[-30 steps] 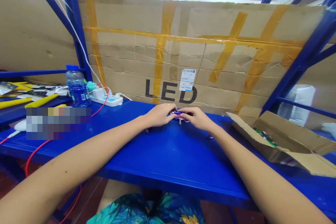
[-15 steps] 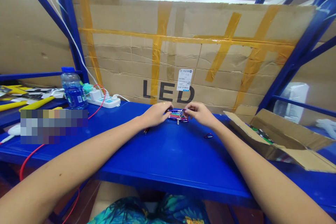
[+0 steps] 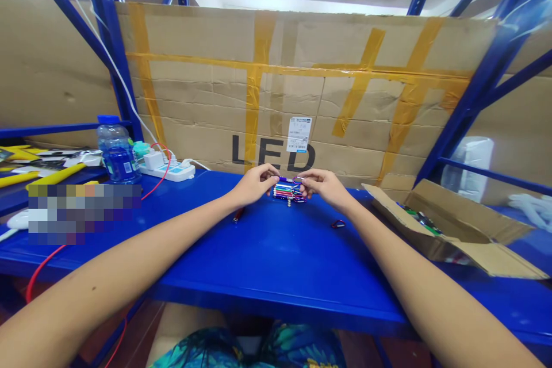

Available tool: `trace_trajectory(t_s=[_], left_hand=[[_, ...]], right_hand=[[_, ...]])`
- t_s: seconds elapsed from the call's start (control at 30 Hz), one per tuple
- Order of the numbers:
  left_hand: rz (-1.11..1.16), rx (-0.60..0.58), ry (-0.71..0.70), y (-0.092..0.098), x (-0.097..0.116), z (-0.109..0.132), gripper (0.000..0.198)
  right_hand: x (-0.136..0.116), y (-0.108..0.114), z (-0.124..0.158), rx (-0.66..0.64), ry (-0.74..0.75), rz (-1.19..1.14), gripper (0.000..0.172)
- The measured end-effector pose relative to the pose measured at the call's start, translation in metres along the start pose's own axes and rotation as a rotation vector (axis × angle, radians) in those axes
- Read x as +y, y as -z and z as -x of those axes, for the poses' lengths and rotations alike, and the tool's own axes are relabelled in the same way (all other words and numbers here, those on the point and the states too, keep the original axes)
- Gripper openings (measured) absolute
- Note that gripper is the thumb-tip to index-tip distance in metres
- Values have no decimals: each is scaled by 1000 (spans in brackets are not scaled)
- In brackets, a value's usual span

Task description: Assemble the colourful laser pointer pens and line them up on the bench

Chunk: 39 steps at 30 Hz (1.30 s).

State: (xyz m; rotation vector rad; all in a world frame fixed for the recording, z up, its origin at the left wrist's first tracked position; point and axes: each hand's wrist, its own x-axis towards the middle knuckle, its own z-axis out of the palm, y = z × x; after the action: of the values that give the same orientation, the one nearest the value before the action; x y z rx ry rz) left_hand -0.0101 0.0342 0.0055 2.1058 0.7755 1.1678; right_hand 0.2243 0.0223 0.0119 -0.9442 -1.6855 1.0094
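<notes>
My left hand [image 3: 257,183] pinches the left end of a slim blue-purple metal tube [image 3: 285,179], probably a keychain light. At its right end, my right hand [image 3: 321,185] has its fingertips closed on a small carabiner clip [image 3: 297,180]. Just below lies a row of similar tubes [image 3: 285,191] in green, red, silver and purple, side by side on the blue table [image 3: 276,259]. A short stack of small silver pieces [image 3: 289,203] sits at their near edge. One loose dark red carabiner [image 3: 338,224] rests by my right forearm, and a dark red piece [image 3: 238,215] lies near my left wrist.
On the right stands an open cardboard box [image 3: 457,241] with green and dark items inside. A blue-capped bottle [image 3: 118,152], a white power strip [image 3: 172,170] and a red cable [image 3: 47,261] are on the left. Taped cardboard [image 3: 207,103] closes off the back.
Both hands have lifted slightly off the row, and the purple tube with its clip shows more plainly between them. The whole view has shifted a little.
</notes>
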Motion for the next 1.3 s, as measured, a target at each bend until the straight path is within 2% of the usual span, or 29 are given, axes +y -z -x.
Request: trace_trajectory(t_s=[0.1, 0.23, 0.43, 0.6, 0.73, 1.03, 1.3], left_hand=[[-90, 1, -41, 2, 3, 1, 15], [-404, 20, -74, 5, 4, -3, 14], [-608, -37, -116, 5, -18, -39, 16], [-589, -142, 2, -2, -40, -79, 15], [-556, -206, 186, -8, -52, -96, 14], [-504, -301, 302, -9, -73, -107, 20], [-476, -359, 325, -3, -76, -105, 23]], right_hand=[[2, 2, -1, 15, -17, -8, 29], [8, 7, -11, 41, -34, 52, 26], [27, 24, -50, 109, -22, 338, 19], [49, 32, -73, 159, -76, 516, 18], [63, 32, -82, 165, -102, 577, 18], [71, 27, -85, 91, -109, 754, 18], [67, 20, -79, 60, -70, 812, 25]])
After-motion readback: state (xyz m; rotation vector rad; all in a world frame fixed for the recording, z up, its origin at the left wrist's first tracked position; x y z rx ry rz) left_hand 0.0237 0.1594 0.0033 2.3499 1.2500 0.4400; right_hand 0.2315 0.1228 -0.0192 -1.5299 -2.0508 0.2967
